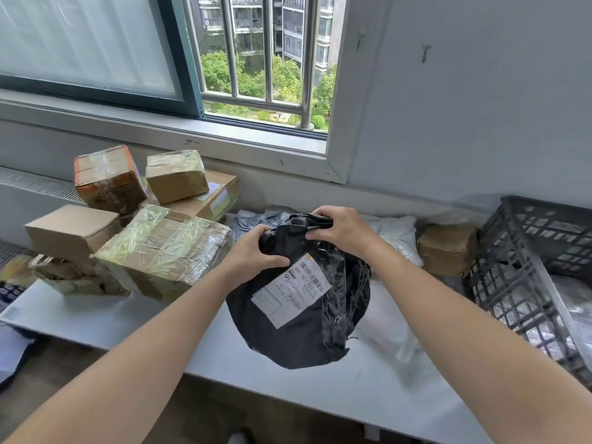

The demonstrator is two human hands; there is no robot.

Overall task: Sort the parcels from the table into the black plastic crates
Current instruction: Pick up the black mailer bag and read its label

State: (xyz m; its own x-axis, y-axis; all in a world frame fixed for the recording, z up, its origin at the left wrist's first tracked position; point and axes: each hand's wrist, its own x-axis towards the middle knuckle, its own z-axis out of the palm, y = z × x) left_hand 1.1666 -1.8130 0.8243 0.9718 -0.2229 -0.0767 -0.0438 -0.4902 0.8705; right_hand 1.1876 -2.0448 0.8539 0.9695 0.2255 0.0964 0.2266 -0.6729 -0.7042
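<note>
Bright, even daylight is coming in through the open barred window (266, 59) at the back, and its frosted left pane is glowing white. Soft, faint shadows are lying under the stacked brown cardboard boxes (166, 248). Glare is streaking the clear tape on those boxes and on the crumpled black plastic mailing bag (304, 341). The wide lens is bending the grey window sill (160, 123) and the pale grey table (352, 395). The frame's corners are looking slightly soft.

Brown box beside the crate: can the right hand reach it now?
Probably not yet: the right hand, like the left hand, grips the black parcel. Freed, its way looks open; the brown box lies uncovered between a white bag and the crate.
</note>
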